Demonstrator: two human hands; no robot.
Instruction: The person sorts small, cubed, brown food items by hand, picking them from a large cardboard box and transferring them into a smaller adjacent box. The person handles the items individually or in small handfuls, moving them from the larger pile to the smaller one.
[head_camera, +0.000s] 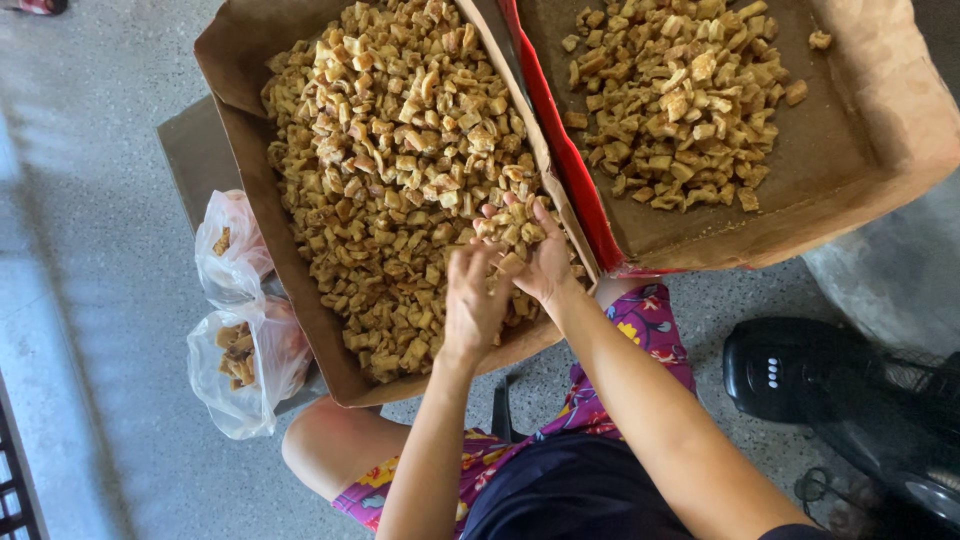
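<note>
A brown cardboard box (236, 130) is heaped with small golden-brown fried snack pieces (400, 150). My left hand (472, 305) hovers over the near end of the heap, fingers curled on a few pieces. My right hand (540, 262) is cupped beside it, thumb and fingers closed around a small handful of pieces. The two hands touch each other above the box's near right corner.
A second cardboard box (860, 170) with a red edge holds a thinner layer of the same pieces. Two clear plastic bags (240, 350) with some pieces lie left of the first box. A black fan base (790, 370) stands at the right on the speckled floor.
</note>
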